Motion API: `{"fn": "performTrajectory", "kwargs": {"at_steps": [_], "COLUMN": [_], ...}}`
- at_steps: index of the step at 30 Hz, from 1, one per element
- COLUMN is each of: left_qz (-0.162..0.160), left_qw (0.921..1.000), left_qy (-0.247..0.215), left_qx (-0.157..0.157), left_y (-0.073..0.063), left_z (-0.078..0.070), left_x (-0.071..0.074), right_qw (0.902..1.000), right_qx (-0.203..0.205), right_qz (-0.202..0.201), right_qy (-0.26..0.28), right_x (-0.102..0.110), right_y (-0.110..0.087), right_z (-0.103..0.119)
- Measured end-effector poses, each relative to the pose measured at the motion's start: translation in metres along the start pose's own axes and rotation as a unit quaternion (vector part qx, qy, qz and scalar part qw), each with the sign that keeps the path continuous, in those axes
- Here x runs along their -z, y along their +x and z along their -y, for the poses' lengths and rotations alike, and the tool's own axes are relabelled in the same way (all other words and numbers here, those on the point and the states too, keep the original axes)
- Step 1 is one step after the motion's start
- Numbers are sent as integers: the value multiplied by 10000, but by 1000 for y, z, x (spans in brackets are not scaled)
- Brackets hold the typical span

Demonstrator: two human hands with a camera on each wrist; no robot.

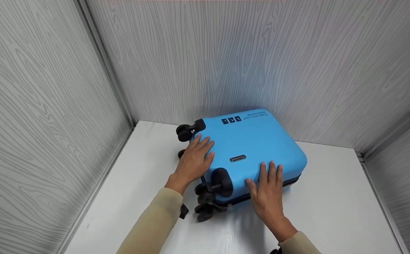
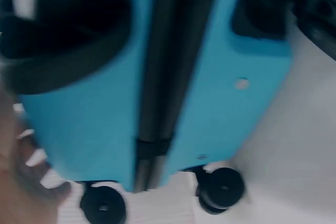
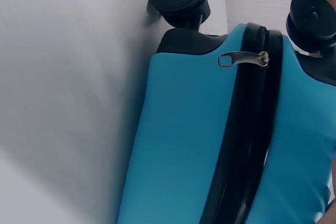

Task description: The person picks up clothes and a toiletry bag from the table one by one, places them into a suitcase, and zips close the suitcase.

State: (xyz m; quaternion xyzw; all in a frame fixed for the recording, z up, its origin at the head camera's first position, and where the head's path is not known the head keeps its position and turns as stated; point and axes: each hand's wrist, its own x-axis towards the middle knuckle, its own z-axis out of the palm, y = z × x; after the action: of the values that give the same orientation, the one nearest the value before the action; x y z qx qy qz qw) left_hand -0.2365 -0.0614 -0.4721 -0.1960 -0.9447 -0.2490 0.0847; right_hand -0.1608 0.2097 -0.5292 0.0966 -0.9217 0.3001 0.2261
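Observation:
A light blue hard-shell suitcase (image 1: 257, 141) lies flat on its side, its wheels pointing left. My left hand (image 1: 193, 158) rests on the wheel end between two black wheel mounts, fingers nearly straight over the edge. On the near long edge my right hand (image 1: 269, 194) touches the shell with spread, straight fingers. In the left wrist view the wheel end fills the picture, with a dark zip band (image 2: 168, 77) down its middle and part of the left hand at the left. A metal zip pull (image 3: 242, 59) shows beside the wheels in the right wrist view.
The suitcase lies on a white surface (image 1: 331, 197) near the back wall (image 1: 197, 63), which has a grey wood-grain pattern. Side walls rise at left and right. A small black piece (image 1: 183, 211) shows beside the left sleeve.

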Motion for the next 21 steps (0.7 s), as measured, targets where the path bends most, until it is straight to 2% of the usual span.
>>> {"fn": "performTrajectory", "kwargs": {"at_steps": [2,5,9,13,17,21], "left_qz": [-190,-322,-308,-298,-275,-321], "left_qw": [9997,9993,9993,9990,9987,9972], "left_qy": [-22,-32,30,91,162,309], "left_qx": [-116,-201,-224,-327,-403,-599], "left_y": [-1,-3,-8,-16,-26,-39], "left_z": [4,6,5,2,-6,-21], "left_x": [-6,-10,-7,-6,-4,-3], "right_qw": [10000,9997,9982,9976,9967,9941], "right_qx": [31,-129,-358,-327,-340,-413], "right_qz": [-16,166,394,390,362,474], "right_qy": [63,154,276,466,635,887], "right_x": [-1,-1,0,3,9,17], "right_y": [0,3,10,18,32,48], "right_z": [-2,-7,-14,-25,-38,-54]}}
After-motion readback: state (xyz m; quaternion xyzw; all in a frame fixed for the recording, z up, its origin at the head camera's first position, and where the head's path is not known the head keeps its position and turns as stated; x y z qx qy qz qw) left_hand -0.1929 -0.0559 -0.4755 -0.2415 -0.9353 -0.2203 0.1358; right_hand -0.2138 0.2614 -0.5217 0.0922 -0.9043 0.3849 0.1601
